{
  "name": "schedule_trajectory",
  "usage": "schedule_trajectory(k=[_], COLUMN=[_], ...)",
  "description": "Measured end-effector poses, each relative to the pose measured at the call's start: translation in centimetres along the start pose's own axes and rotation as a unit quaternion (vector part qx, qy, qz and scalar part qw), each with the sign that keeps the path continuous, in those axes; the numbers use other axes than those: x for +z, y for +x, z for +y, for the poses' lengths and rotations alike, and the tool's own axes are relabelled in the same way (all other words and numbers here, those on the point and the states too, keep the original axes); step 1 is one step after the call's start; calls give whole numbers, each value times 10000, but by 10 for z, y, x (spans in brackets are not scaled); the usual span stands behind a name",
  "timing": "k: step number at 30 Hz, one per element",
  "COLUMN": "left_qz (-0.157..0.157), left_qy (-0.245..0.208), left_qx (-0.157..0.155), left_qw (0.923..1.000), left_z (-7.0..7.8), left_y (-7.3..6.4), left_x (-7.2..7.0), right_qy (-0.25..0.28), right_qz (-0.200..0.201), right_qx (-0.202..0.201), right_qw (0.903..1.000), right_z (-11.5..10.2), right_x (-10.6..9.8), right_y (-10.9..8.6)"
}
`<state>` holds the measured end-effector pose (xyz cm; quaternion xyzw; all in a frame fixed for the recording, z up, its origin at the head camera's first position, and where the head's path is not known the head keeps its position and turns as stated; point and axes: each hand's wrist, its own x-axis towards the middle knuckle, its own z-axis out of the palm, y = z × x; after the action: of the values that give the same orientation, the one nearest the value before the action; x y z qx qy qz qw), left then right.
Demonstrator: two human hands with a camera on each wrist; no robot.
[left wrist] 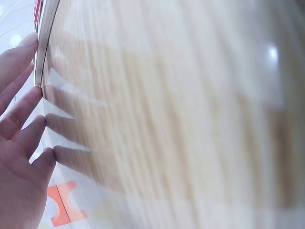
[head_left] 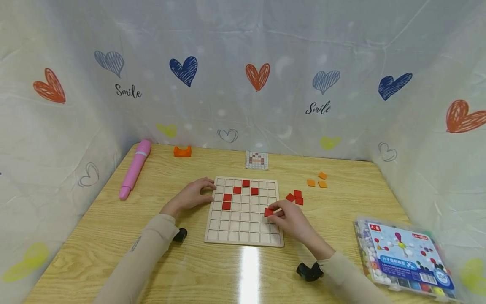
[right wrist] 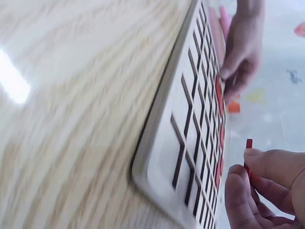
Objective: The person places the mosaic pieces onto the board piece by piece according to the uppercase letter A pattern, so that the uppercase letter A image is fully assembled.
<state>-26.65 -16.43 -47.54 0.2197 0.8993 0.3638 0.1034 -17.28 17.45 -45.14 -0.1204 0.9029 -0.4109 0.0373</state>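
Note:
A wooden grid board [head_left: 243, 237] lies flat on the table, with several red square tiles [head_left: 227, 197] set in its upper cells in a slanting, roof-like line. My right hand [head_left: 292, 219] pinches one red tile [right wrist: 249, 143] between thumb and fingers, over the right part of the board. In the right wrist view that tile is held on edge, above the board surface. On the other side, my left hand [head_left: 191, 195] rests its thumb and fingers along the board's left edge, fingers fairly straight. Three loose red tiles [head_left: 298, 194] lie right of the board.
Beyond the board lies a small card [head_left: 257, 160] printed with a coloured grid pattern. Three orange tiles [head_left: 322, 184] sit at the back right. An orange notched piece [head_left: 182, 151] and a long pink tube [head_left: 134, 169] are back left. A plastic box [head_left: 410, 257] occupies the right side.

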Motion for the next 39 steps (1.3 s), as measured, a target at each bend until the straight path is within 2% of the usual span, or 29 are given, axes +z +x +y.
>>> schedule_trajectory(k=[8, 14, 24, 27, 31, 39], left_qz=[-13, -4, -32, -30, -32, -10], left_qy=[-48, -42, -76, -111, -73, -75], left_qx=[19, 22, -7, -39, -67, -58], left_qw=[10000, 10000, 10000, 9999, 9999, 10000], left_z=[-2, 0, -1, -1, -1, -1], left_y=[1, 1, 1, 1, 1, 0], left_x=[1, 0, 1, 1, 1, 0], right_qy=[-11, -134, -489, -628, -724, -867], right_qz=[-334, -602, -1015, -1141, -1272, -1327], right_qx=[-758, -962, -1073, -1002, -894, -1014], right_qw=[9966, 9935, 9878, 9864, 9852, 9821], right_z=[-21, -38, -50, -51, -52, -54], right_x=[23, 36, 61, 66, 70, 75], right_y=[8, 20, 45, 50, 54, 59])
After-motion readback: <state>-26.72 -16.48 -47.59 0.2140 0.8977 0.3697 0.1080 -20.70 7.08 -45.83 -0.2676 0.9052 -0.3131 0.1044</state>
